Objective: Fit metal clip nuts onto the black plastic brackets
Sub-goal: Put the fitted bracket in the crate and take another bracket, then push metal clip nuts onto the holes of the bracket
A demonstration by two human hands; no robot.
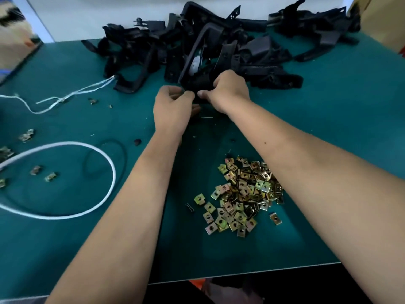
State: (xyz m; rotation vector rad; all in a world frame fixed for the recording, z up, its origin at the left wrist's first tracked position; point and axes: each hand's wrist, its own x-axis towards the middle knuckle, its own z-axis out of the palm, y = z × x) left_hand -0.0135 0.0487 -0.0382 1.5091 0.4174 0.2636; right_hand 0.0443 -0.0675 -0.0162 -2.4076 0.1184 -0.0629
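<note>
A black plastic bracket [198, 55] stands tilted at the middle of the green table, its near end held between both hands. My right hand [228, 91] grips that near end with curled fingers and thumb. My left hand [172, 108] has its fingers curled at the bracket's near-left corner; whether a clip nut is pinched there is hidden. A heap of brass-coloured metal clip nuts [243, 194] lies nearer to me, between my forearms.
Several more black brackets [317, 31] are piled along the back of the table [350, 128]. A white cord loop [92, 150], a thin black ring [105, 159], a frayed white string [72, 93] and a few loose clip nuts [26, 136] lie at the left.
</note>
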